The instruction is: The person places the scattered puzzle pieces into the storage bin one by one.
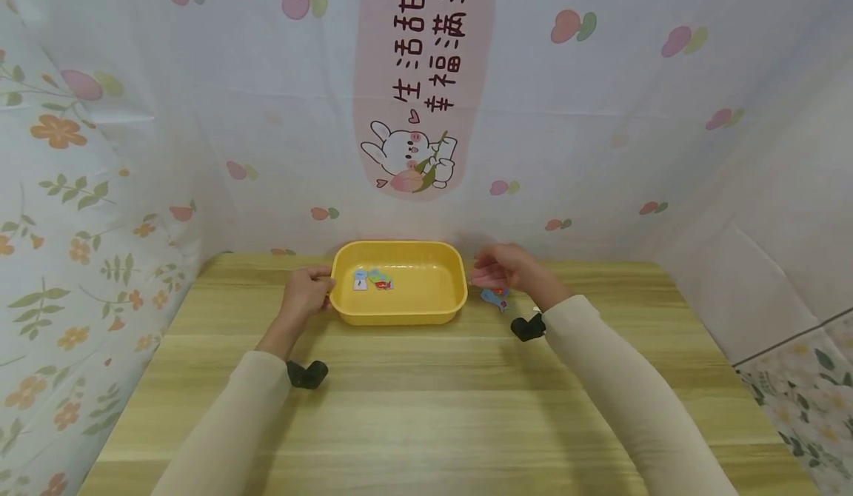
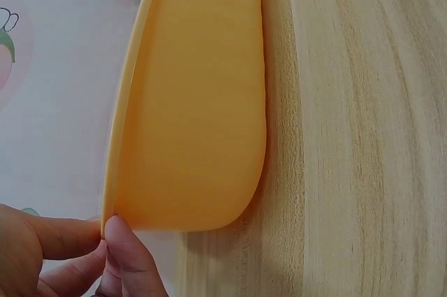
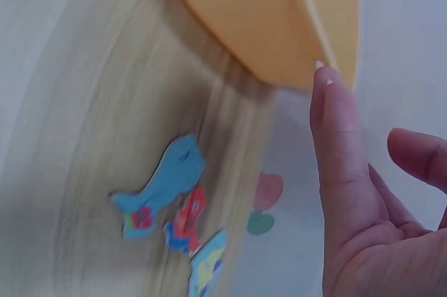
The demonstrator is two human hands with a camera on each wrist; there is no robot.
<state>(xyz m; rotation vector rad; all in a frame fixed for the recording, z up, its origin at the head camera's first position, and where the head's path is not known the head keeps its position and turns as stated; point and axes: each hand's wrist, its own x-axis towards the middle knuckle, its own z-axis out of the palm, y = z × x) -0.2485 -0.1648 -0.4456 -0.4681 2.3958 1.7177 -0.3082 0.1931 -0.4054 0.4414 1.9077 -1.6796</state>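
Observation:
A yellow plastic basin (image 1: 400, 318) stands at the back of the wooden table, several small colourful flat pieces (image 1: 360, 279) lying in its left half. My left hand (image 1: 306, 290) pinches the basin's rim (image 2: 110, 192) at the left end between thumb and fingers. At the opposite end, my right hand (image 1: 504, 265) has its fingers extended, thumb apart, fingertips right at the rim. Below that hand, a blue whale-shaped piece (image 3: 165, 175) lies on the table. Beside it are a red-and-blue piece (image 3: 186, 221) and a light blue and yellow piece (image 3: 207, 265), partly cut off in the right wrist view.
A white printed cloth (image 1: 286, 111) hangs right behind the table's back edge, with more patterned cloth (image 1: 73, 259) along the left side. Wood-grain tabletop (image 1: 413, 407) extends in front of the basin. Black wrist mounts (image 1: 307, 374) sit at both cuffs.

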